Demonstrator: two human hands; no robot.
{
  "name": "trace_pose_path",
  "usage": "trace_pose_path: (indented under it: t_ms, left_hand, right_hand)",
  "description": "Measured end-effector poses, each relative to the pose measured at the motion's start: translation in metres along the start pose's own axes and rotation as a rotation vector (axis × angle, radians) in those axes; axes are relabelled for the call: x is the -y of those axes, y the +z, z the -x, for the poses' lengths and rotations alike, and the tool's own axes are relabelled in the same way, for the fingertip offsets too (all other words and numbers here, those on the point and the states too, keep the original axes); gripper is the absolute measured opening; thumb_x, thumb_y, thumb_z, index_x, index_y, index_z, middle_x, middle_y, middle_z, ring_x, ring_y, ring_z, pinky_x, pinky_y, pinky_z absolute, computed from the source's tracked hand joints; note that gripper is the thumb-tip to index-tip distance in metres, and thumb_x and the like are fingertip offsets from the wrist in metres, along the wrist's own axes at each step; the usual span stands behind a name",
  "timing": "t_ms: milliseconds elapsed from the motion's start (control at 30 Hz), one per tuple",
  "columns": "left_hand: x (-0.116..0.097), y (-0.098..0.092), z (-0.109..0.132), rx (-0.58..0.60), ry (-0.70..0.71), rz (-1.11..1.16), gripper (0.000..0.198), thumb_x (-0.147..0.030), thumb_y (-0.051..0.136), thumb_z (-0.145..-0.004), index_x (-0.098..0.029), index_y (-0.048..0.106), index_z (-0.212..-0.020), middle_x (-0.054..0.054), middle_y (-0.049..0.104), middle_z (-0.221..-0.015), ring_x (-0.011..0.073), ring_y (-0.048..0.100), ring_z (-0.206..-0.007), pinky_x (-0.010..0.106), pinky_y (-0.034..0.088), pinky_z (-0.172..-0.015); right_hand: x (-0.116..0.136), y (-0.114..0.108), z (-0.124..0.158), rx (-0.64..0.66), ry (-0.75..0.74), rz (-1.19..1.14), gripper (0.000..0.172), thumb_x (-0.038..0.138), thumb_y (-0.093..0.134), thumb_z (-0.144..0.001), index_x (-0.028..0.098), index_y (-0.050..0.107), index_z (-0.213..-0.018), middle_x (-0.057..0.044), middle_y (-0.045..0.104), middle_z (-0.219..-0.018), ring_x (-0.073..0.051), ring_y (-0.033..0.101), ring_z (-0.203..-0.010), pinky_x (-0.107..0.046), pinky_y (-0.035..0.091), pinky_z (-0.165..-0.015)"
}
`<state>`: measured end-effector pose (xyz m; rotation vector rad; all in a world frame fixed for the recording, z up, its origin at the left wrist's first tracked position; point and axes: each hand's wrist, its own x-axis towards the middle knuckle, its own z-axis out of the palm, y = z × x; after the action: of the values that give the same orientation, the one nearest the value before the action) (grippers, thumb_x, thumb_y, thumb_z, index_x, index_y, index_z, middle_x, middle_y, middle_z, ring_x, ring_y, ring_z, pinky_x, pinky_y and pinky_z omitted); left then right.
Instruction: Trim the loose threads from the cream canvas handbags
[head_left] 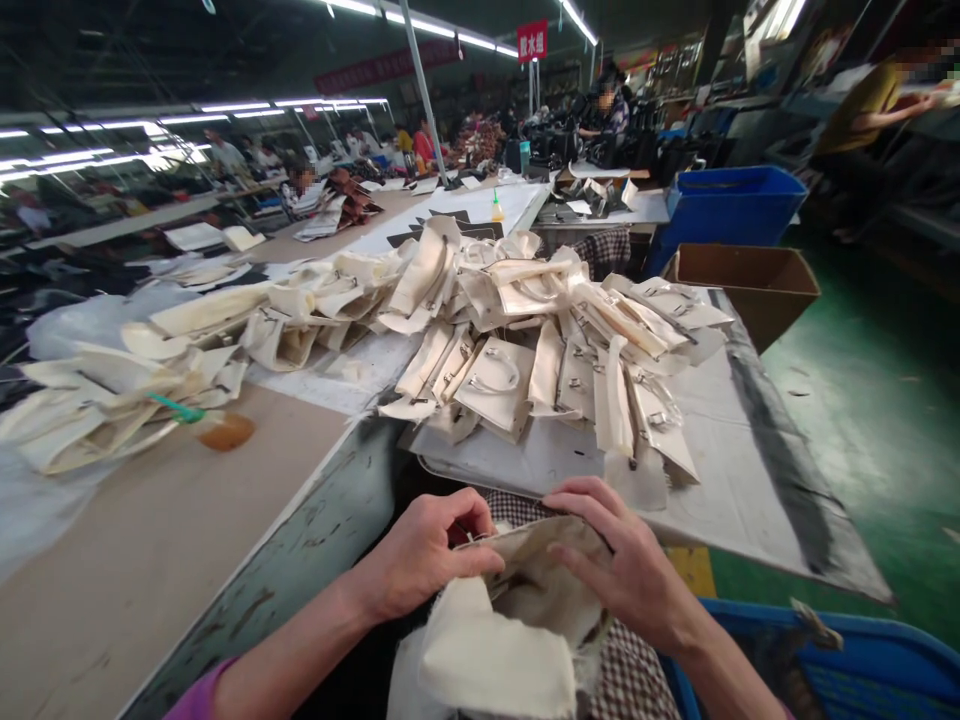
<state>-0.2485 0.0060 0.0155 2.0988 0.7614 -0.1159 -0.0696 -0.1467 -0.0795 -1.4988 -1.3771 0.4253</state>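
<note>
An unfinished cream fabric bag rests on my lap over a checked apron, its mouth facing up and its raw edges frayed. My left hand pinches the far left part of its rim, fingers curled behind the edge. On the right side of the same rim, my right hand has its thumb inside and its fingers over the outside. Just beyond my hands, many similar cream bags with handles and metal fittings lie heaped on the table.
A glue bottle with a green nozzle lies on the left table beside more cream pieces. A blue crate sits low at right. Farther off are a cardboard box, a blue bin and several people working.
</note>
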Motion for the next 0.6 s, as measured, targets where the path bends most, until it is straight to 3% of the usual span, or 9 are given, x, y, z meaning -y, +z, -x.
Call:
trace_pose_path:
  t_ms: [100, 233, 600]
  left_hand:
    - [0.004, 0.001, 0.001, -0.011, 0.03, -0.005, 0.019, -0.031, 0.073, -0.075, -0.017, 0.062, -0.08, -0.004, 0.063, -0.077, 0.0103, 0.054, -0.071, 0.021, 0.04, -0.065]
    - [0.006, 0.001, 0.001, -0.017, 0.044, -0.014, 0.018, -0.032, 0.072, -0.077, -0.017, 0.063, -0.082, -0.003, 0.065, -0.079, 0.0108, 0.055, -0.072, 0.021, 0.04, -0.065]
    - [0.006, 0.0, 0.001, -0.011, 0.071, -0.011, 0.018, -0.032, 0.073, -0.077, -0.017, 0.063, -0.082, -0.005, 0.063, -0.076, 0.0095, 0.052, -0.069, 0.02, 0.037, -0.062]
  right_hand:
    - [0.01, 0.004, -0.005, -0.123, -0.192, 0.18, 0.016, 0.017, 0.06, -0.087, 0.025, 0.064, -0.101, -0.004, 0.055, -0.098, -0.019, 0.051, -0.094, -0.04, 0.046, -0.085]
    - [0.024, 0.008, -0.012, -0.176, -0.344, 0.295, 0.011, 0.012, 0.059, -0.088, 0.021, 0.065, -0.091, -0.003, 0.054, -0.089, -0.016, 0.049, -0.086, -0.05, 0.037, -0.098]
    - [0.03, 0.012, -0.018, -0.132, -0.423, 0.48, 0.012, 0.012, 0.056, -0.089, 0.018, 0.063, -0.083, -0.003, 0.057, -0.084, -0.017, 0.048, -0.082, -0.052, 0.032, -0.102]
